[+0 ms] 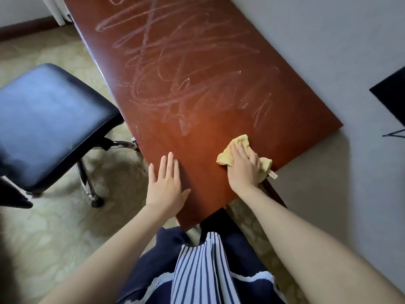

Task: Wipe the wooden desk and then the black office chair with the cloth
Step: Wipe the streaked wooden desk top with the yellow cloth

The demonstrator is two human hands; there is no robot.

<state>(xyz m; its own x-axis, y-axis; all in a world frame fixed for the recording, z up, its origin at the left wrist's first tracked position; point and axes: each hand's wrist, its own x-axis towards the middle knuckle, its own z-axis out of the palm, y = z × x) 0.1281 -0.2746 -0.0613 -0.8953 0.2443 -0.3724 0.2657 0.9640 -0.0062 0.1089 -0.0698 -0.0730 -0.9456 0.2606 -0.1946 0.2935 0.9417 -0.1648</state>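
A right hand gripped the bunched yellow cloth at the wooden desk's near right edge, the left hand flat alongside; smears farther up likely came next, then the black office chair.

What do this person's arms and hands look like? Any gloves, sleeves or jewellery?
No gloves: the left hand and right hand are bare, with no ring, watch or bracelet showing. Both forearms are uncovered too, with no sleeves in view. Below them is a navy garment with white trim and a blue-and-white striped panel.
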